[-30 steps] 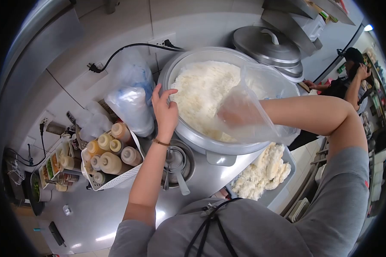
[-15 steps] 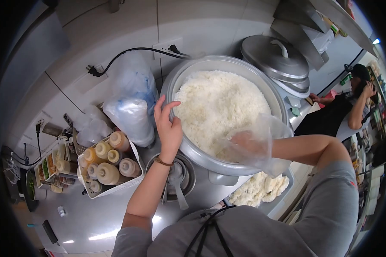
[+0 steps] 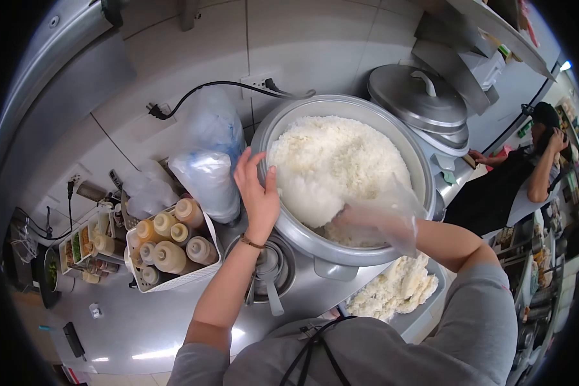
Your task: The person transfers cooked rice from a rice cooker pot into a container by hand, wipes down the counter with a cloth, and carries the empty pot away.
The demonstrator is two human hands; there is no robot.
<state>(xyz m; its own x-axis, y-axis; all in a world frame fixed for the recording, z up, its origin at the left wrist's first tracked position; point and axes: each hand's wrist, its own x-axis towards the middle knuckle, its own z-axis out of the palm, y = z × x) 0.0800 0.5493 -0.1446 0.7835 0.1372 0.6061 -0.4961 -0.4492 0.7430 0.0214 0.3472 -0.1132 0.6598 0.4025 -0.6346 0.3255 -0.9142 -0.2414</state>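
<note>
A large round metal pot (image 3: 424, 151) holds a mound of white cooked rice (image 3: 350, 151). My left hand (image 3: 260, 199) is at the pot's left rim, fingers apart and stretched out, holding nothing. Down in the front of the pot, my right hand (image 3: 357, 217) is inside a clear plastic bag (image 3: 399, 222) worn like a loose glove. It presses among the rice, where motion blur and the plastic hide its fingers. Below the pot, a grey tub (image 3: 434, 293) carries more clumped rice (image 3: 395, 289).
Left of the pot stand wrapped plastic packages (image 3: 206, 180) and a white basket (image 3: 174, 280) of squeeze bottles (image 3: 170, 257). A metal bowl (image 3: 289, 283) with ladles sits by my left forearm. A lid (image 3: 418, 96) rests behind; a co-worker (image 3: 495, 193) stands at right.
My right hand has shifted within the front of the pot, and a clump of rice beside it has been pushed leftward. My left hand has come closer against the rim. The view has tilted slightly.
</note>
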